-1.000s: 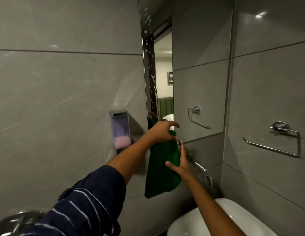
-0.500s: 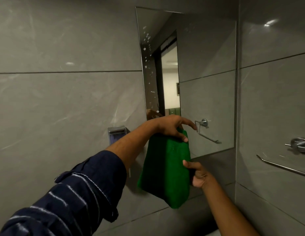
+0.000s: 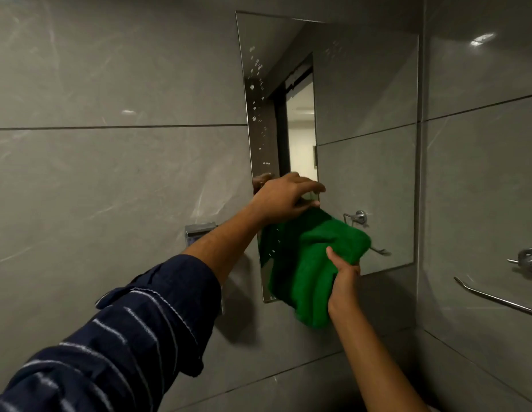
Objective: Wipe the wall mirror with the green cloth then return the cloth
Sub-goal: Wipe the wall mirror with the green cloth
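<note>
The wall mirror (image 3: 365,120) hangs on grey tiles, with white droplet spots along its left strip. A green cloth (image 3: 309,263) hangs bunched in front of the mirror's lower left part. My left hand (image 3: 284,197) pinches the cloth's upper edge against the glass, fingers pointing right. My right hand (image 3: 343,273) grips the cloth's right fold from below, thumb on the fabric. The mirror's bottom left corner is partly hidden by the cloth.
A soap dispenser (image 3: 199,233) sits on the wall behind my left forearm. A chrome towel ring (image 3: 517,281) is fixed to the right wall, and its reflection shows in the mirror. The walls meet in a corner right of the mirror.
The view has tilted up, so the basin and tap are gone. Both hands have lifted the cloth higher against the mirror, and my right hand has gathered its lower part upward.
</note>
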A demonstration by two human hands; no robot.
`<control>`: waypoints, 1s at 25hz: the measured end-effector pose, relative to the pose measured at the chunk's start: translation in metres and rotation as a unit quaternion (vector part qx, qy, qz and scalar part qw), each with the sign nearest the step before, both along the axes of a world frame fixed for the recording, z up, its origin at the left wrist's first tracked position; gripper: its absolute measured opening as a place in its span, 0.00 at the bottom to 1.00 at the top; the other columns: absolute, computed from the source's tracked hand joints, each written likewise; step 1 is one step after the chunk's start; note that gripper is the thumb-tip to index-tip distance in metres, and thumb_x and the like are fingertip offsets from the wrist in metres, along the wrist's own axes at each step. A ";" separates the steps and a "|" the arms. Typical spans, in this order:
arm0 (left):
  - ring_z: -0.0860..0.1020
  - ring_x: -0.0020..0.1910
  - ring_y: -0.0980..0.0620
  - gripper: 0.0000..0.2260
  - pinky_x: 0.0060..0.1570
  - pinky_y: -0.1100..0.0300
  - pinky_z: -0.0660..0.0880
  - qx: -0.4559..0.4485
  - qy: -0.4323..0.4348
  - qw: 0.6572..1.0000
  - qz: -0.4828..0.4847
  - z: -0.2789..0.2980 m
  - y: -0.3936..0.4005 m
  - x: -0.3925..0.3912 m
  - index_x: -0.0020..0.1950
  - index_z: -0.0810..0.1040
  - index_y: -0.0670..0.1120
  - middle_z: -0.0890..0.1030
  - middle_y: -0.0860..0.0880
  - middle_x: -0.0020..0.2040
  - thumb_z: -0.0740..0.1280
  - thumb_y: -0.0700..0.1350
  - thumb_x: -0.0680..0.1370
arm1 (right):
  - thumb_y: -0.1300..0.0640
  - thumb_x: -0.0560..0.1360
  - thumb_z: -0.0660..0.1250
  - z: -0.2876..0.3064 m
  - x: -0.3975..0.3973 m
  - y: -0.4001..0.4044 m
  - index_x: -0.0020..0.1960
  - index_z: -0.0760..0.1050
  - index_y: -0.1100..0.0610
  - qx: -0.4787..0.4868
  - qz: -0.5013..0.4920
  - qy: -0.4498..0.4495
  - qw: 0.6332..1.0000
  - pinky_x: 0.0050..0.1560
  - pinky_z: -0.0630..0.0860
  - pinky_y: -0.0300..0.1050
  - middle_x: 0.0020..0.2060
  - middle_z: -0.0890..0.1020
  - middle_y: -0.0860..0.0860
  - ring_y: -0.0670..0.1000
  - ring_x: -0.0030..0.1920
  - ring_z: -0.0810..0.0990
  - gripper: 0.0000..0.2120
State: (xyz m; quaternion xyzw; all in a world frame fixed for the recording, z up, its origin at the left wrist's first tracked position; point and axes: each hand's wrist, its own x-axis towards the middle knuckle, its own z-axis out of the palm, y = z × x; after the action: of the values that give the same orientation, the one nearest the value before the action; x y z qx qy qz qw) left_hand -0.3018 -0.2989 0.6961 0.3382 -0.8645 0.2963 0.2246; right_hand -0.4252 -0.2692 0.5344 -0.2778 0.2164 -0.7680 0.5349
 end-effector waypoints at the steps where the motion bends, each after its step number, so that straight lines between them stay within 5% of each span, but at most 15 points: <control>1: 0.75 0.59 0.52 0.19 0.56 0.54 0.75 -0.057 -0.003 0.998 0.009 0.001 -0.001 0.005 0.68 0.72 0.53 0.77 0.51 0.66 0.59 0.56 0.78 | 0.63 0.74 0.67 0.002 0.006 0.000 0.65 0.69 0.55 -0.011 -0.058 -0.015 0.998 0.50 0.78 0.50 0.57 0.79 0.55 0.57 0.53 0.80 0.21; 5: 0.67 0.70 0.44 0.27 0.67 0.49 0.68 -0.161 0.060 0.981 0.091 0.015 -0.010 0.028 0.74 0.65 0.46 0.66 0.44 0.75 0.55 0.57 0.77 | 0.54 0.77 0.65 0.008 0.025 -0.009 0.69 0.61 0.53 -0.049 -0.216 0.115 0.968 0.56 0.73 0.48 0.58 0.74 0.50 0.52 0.58 0.76 0.23; 8: 0.55 0.78 0.42 0.30 0.75 0.51 0.51 -0.182 0.167 0.956 0.156 0.029 -0.009 0.048 0.77 0.57 0.43 0.56 0.42 0.79 0.55 0.54 0.78 | 0.46 0.75 0.59 0.002 0.039 -0.019 0.63 0.68 0.57 -0.097 -0.194 0.301 0.929 0.55 0.74 0.46 0.56 0.76 0.52 0.51 0.55 0.76 0.21; 11: 0.48 0.79 0.42 0.28 0.75 0.52 0.44 -0.198 0.236 0.927 0.215 0.047 -0.015 0.075 0.79 0.51 0.43 0.50 0.42 0.80 0.52 0.51 0.80 | 0.53 0.78 0.57 -0.018 0.048 -0.035 0.50 0.77 0.63 -0.104 -0.256 0.432 0.858 0.47 0.72 0.49 0.47 0.79 0.60 0.56 0.48 0.78 0.15; 14: 0.45 0.79 0.43 0.29 0.76 0.51 0.42 -0.201 0.212 0.922 0.255 0.059 -0.021 0.105 0.79 0.47 0.43 0.47 0.42 0.80 0.48 0.55 0.81 | 0.60 0.70 0.60 -0.040 0.041 -0.045 0.44 0.78 0.65 -0.108 -0.301 0.517 0.794 0.40 0.73 0.49 0.39 0.79 0.62 0.62 0.40 0.79 0.11; 18: 0.46 0.79 0.45 0.30 0.78 0.49 0.45 -0.229 0.158 0.923 0.265 0.053 -0.031 0.122 0.79 0.44 0.43 0.46 0.42 0.80 0.45 0.57 0.82 | 0.47 0.58 0.70 -0.078 0.057 -0.053 0.46 0.83 0.51 -0.120 -0.293 0.699 0.641 0.45 0.80 0.56 0.39 0.84 0.56 0.59 0.39 0.83 0.18; 22: 0.46 0.79 0.45 0.29 0.77 0.50 0.45 -0.251 0.160 0.916 0.270 0.049 -0.037 0.123 0.79 0.45 0.43 0.47 0.42 0.80 0.44 0.57 0.82 | 0.47 0.57 0.73 -0.093 0.069 -0.070 0.43 0.82 0.51 -0.133 -0.254 0.726 0.625 0.34 0.80 0.39 0.32 0.85 0.51 0.53 0.33 0.85 0.16; 25: 0.47 0.79 0.44 0.29 0.77 0.50 0.45 -0.256 0.154 0.914 0.273 0.051 -0.037 0.124 0.79 0.46 0.43 0.48 0.42 0.80 0.44 0.57 0.82 | 0.42 0.60 0.67 -0.083 0.075 -0.077 0.45 0.83 0.50 -0.118 -0.306 0.739 0.588 0.40 0.81 0.46 0.40 0.86 0.55 0.58 0.40 0.85 0.19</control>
State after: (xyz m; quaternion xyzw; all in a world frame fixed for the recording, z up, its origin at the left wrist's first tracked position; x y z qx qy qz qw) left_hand -0.1778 -0.3361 0.7472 0.5332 -0.5876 0.5015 0.3448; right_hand -0.3507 -0.3466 0.4514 -0.7280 0.5168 -0.4359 -0.1135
